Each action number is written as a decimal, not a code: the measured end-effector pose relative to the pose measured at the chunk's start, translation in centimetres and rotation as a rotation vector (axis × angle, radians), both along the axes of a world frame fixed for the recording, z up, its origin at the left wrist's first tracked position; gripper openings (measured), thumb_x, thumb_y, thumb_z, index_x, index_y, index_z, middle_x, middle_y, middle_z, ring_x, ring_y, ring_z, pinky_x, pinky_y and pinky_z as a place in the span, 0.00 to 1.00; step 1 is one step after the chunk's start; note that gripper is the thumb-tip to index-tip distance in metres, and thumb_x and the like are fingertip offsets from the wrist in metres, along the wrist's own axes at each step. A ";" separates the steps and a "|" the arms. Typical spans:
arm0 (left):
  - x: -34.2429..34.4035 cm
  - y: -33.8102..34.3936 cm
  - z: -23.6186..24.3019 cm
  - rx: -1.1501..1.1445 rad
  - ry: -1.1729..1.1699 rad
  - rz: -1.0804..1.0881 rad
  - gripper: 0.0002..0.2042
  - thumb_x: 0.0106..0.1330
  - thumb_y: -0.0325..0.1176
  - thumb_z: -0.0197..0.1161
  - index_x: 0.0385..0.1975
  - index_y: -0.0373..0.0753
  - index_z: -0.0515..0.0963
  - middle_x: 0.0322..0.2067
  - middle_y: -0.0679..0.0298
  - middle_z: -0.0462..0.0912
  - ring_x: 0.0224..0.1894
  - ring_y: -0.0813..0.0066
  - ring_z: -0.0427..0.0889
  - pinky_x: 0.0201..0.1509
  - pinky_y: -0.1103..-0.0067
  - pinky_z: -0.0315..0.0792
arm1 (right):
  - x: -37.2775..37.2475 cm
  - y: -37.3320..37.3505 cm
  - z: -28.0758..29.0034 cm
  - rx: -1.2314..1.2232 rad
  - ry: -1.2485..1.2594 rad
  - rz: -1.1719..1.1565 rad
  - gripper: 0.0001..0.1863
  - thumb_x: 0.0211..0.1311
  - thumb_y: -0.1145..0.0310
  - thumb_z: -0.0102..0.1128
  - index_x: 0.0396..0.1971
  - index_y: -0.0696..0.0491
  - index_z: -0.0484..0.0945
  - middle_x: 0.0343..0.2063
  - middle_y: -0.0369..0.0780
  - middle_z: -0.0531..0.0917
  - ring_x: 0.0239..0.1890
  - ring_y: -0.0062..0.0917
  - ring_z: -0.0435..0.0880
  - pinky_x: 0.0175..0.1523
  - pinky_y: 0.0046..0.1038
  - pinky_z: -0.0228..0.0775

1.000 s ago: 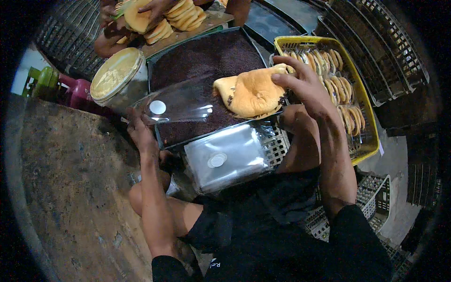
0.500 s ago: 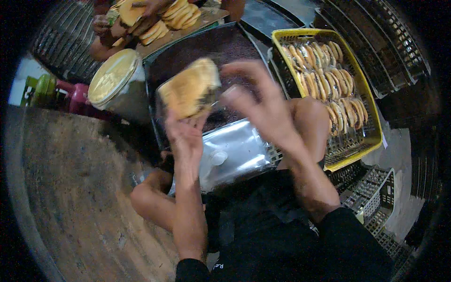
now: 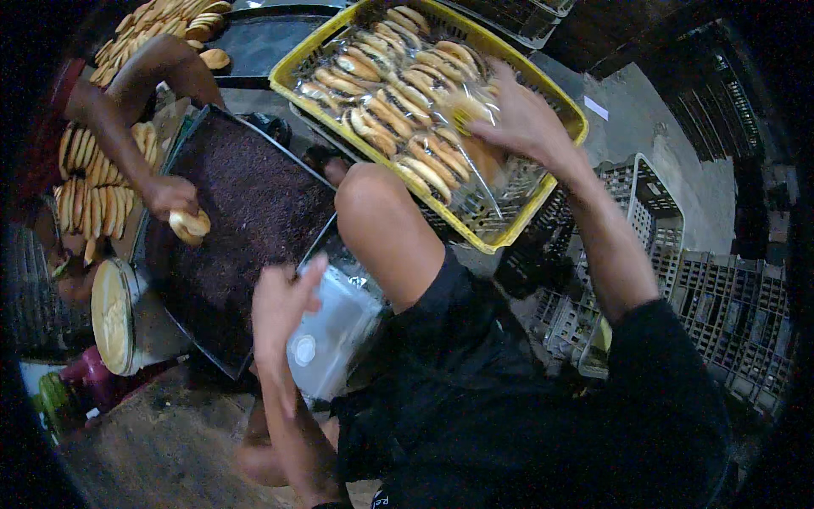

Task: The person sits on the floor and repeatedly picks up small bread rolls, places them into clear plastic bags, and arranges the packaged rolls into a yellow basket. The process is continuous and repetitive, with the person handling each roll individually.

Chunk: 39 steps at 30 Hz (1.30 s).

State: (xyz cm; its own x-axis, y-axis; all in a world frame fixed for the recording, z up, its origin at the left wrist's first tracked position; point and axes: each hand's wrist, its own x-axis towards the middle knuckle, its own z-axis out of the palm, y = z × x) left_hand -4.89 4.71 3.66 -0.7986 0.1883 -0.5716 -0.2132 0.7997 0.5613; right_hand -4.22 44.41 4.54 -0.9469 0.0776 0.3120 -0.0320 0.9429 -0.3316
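Note:
My right hand [image 3: 530,123] is over the right part of a yellow plastic crate [image 3: 284,72]. Its fingers are on a bun in a clear plastic bag [image 3: 485,159], blurred by motion. Rows of bagged filled buns [image 3: 398,106] stand on edge in the crate. My left hand [image 3: 284,305] holds nothing, its fingers apart. It hovers beside a stack of clear plastic bags [image 3: 343,327], on which lies a small round white piece [image 3: 303,349]. Just beyond is a large tray [image 3: 212,360] filled with dark granules [image 3: 246,199].
At the left, a co-worker's hand [image 3: 170,197] holds a bun [image 3: 189,226] over the granules. Rows of buns [image 3: 93,204] lie behind it. A tub of pale cream [image 3: 114,318] stands by the tray. Grey crates [image 3: 640,212] are stacked at the right. My bent knee [image 3: 381,220] rises between tray and crate.
The view has swung right. My right hand has moved from above the tray to the yellow crate with a bagged bun. My left hand has let go of the bread and come down near the bags.

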 end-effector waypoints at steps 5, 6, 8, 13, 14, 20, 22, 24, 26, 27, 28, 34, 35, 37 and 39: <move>2.9 -2.3 -3.6 -0.445 -0.213 -0.162 0.34 0.55 0.67 0.63 0.14 0.34 0.82 0.13 0.58 0.81 0.17 0.65 0.83 0.29 0.71 0.77 | 6.3 -0.9 -10.3 -0.150 -0.637 -0.575 0.52 0.51 0.43 0.68 0.61 0.69 0.54 0.38 0.62 0.82 0.43 0.53 0.83 0.51 0.46 0.76; 2.6 -1.8 -3.4 -0.472 -0.207 -0.220 0.33 0.56 0.65 0.64 0.13 0.34 0.82 0.13 0.60 0.81 0.17 0.67 0.83 0.27 0.72 0.76 | 6.3 -2.5 -11.2 -0.248 -0.665 -0.603 0.55 0.53 0.41 0.67 0.63 0.70 0.50 0.41 0.63 0.81 0.44 0.55 0.82 0.52 0.46 0.75; 3.0 -2.4 -4.4 -0.379 -0.166 -0.196 0.31 0.59 0.61 0.64 0.14 0.34 0.81 0.13 0.59 0.81 0.16 0.67 0.83 0.27 0.72 0.76 | 7.4 -2.8 -14.9 -0.520 -0.621 -0.711 0.58 0.54 0.42 0.66 0.66 0.71 0.44 0.48 0.64 0.77 0.50 0.54 0.80 0.55 0.45 0.73; 4.5 -6.0 -7.0 -0.051 -0.006 -0.123 0.25 0.65 0.50 0.64 0.18 0.32 0.80 0.15 0.59 0.81 0.16 0.68 0.81 0.24 0.72 0.73 | 5.9 -1.8 -18.0 -0.600 -0.504 -0.658 0.58 0.51 0.38 0.66 0.67 0.64 0.48 0.52 0.61 0.77 0.54 0.51 0.79 0.59 0.39 0.72; 5.4 -6.9 -7.1 -0.016 0.094 -0.119 0.24 0.66 0.49 0.63 0.18 0.32 0.79 0.15 0.59 0.80 0.16 0.68 0.80 0.24 0.72 0.72 | 5.1 -2.2 -15.3 -0.275 -0.733 -0.504 0.54 0.52 0.37 0.64 0.66 0.63 0.54 0.51 0.58 0.79 0.53 0.48 0.80 0.57 0.38 0.73; 8.5 -5.9 -2.3 0.295 0.460 0.239 0.14 0.66 0.39 0.65 0.23 0.34 0.78 0.16 0.65 0.76 0.18 0.81 0.71 0.22 0.79 0.63 | -3.5 -18.0 5.1 -0.183 -0.446 0.415 0.33 0.56 0.40 0.61 0.43 0.59 0.78 0.39 0.53 0.84 0.45 0.46 0.84 0.47 0.43 0.75; 7.4 -4.9 -1.5 0.248 0.637 0.259 0.18 0.68 0.43 0.62 0.24 0.34 0.77 0.18 0.64 0.78 0.18 0.79 0.73 0.23 0.79 0.66 | -1.2 -24.1 6.2 -0.248 -0.476 0.758 0.24 0.58 0.50 0.65 0.40 0.58 0.78 0.34 0.53 0.83 0.41 0.41 0.85 0.43 0.41 0.76; 6.8 -5.4 -1.0 0.305 0.584 0.398 0.21 0.70 0.49 0.59 0.27 0.33 0.77 0.20 0.62 0.80 0.18 0.76 0.75 0.24 0.79 0.70 | -0.2 -27.2 4.5 -0.483 -0.373 0.786 0.16 0.59 0.60 0.64 0.37 0.58 0.78 0.32 0.51 0.84 0.37 0.38 0.86 0.42 0.39 0.77; 6.1 -5.6 -3.0 0.520 0.277 0.612 0.25 0.70 0.55 0.56 0.30 0.33 0.77 0.22 0.59 0.82 0.18 0.73 0.78 0.25 0.78 0.74 | 0.1 -28.2 2.1 -0.897 -0.181 0.600 0.10 0.58 0.67 0.63 0.34 0.57 0.79 0.30 0.46 0.85 0.34 0.37 0.87 0.42 0.38 0.78; 5.3 -6.2 -3.1 0.928 -0.035 0.831 0.30 0.71 0.60 0.50 0.37 0.32 0.77 0.26 0.55 0.83 0.25 0.69 0.82 0.33 0.75 0.80 | 0.1 -28.3 1.8 -1.158 -0.264 0.559 0.07 0.63 0.69 0.59 0.32 0.58 0.79 0.28 0.42 0.85 0.34 0.31 0.87 0.38 0.33 0.79; 5.1 -6.2 -3.2 1.155 -0.011 1.037 0.29 0.70 0.60 0.52 0.40 0.32 0.76 0.30 0.54 0.84 0.29 0.66 0.84 0.37 0.72 0.80 | 0.7 -27.9 1.6 -1.340 -0.418 0.462 0.09 0.67 0.68 0.58 0.34 0.59 0.77 0.30 0.40 0.82 0.35 0.28 0.86 0.37 0.29 0.80; 3.6 -9.4 -3.2 1.290 0.372 1.069 0.19 0.70 0.47 0.60 0.41 0.33 0.78 0.36 0.60 0.83 0.39 0.70 0.84 0.45 0.73 0.78 | 2.2 -28.4 -0.2 -1.642 -0.477 0.243 0.11 0.71 0.65 0.56 0.35 0.60 0.76 0.30 0.37 0.79 0.31 0.22 0.83 0.35 0.23 0.80; 3.4 -10.0 -2.5 1.202 0.470 1.052 0.17 0.70 0.45 0.61 0.41 0.34 0.78 0.35 0.61 0.83 0.39 0.71 0.83 0.45 0.73 0.78 | 1.7 -28.9 0.1 -1.650 -0.455 0.285 0.12 0.71 0.65 0.56 0.35 0.60 0.76 0.29 0.37 0.79 0.30 0.21 0.82 0.34 0.22 0.79; 2.4 -12.3 -0.8 1.090 0.603 1.257 0.14 0.68 0.40 0.65 0.39 0.34 0.79 0.34 0.64 0.82 0.35 0.77 0.82 0.41 0.76 0.78 | -0.8 -31.4 3.1 -1.398 -0.521 0.362 0.14 0.70 0.64 0.57 0.31 0.62 0.78 0.24 0.35 0.79 0.26 0.17 0.80 0.30 0.22 0.72; 0.3 -13.7 -0.9 0.817 0.817 1.397 0.16 0.66 0.42 0.67 0.38 0.33 0.79 0.33 0.63 0.82 0.33 0.75 0.81 0.39 0.77 0.77 | -4.8 -35.2 -3.0 -1.139 -0.147 0.409 0.19 0.64 0.57 0.63 0.37 0.61 0.77 0.28 0.48 0.84 0.29 0.38 0.84 0.36 0.35 0.76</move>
